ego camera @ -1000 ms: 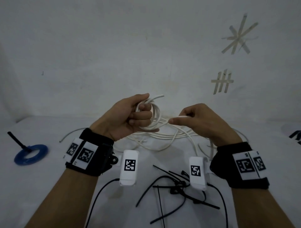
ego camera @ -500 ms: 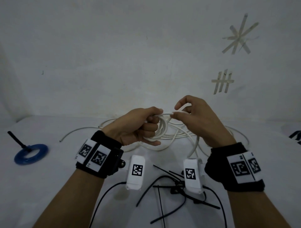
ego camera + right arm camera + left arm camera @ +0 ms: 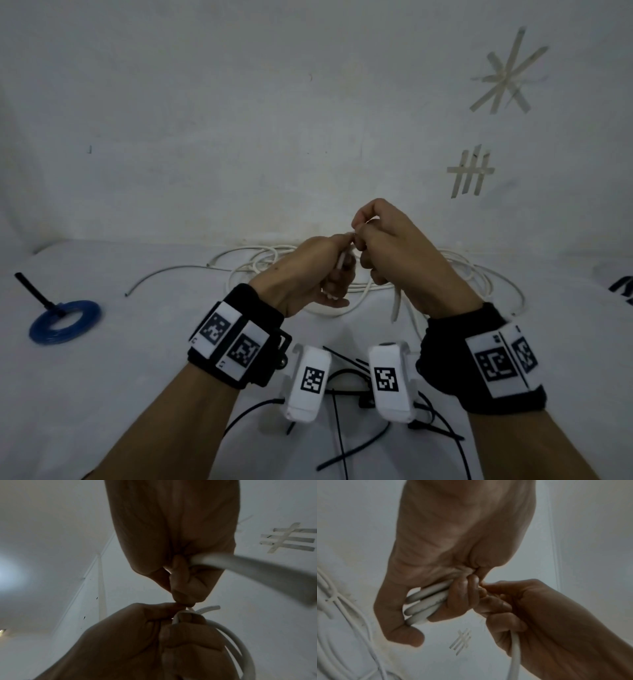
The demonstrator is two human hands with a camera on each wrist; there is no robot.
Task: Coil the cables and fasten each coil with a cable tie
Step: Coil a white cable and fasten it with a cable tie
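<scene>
Head view: both hands raised together over the white table point(image 3: 102, 394), knuckles almost touching; the grip itself is hidden behind the backs of the hands. Left wrist view fills that gap: left hand point(image 3: 447, 555) has fingers curled tight round approx. three turns of white cable point(image 3: 426, 601), loops lying side by side between palm and fingertips point(image 3: 460, 596), thumb pointing down below them. Right wrist view adds what neither other view gives: a cut cable end sticks out just above the left fist, and the coil's loops curve away to the lower right. Right hand point(image 3: 404, 260) is closed on the same cable; one strand runs through its fist and hangs down from the bottom of it, blurred and close to the lens in the right wrist view. Its thumb and forefinger pinch at the point where the two hands meet; what exactly is pinched there is too small to tell. Rest of the cable lies in loose loops on the table behind and to the right of the hands, one free end trailing left. Black cable ties point(image 3: 346, 442) lie scattered near the person, partly covered by the two wrist cameras. Blue coil point(image 3: 65, 325), with a black tie tail sticking out, sits well apart at far left. Tape marks point(image 3: 471, 174) on wall at right.
</scene>
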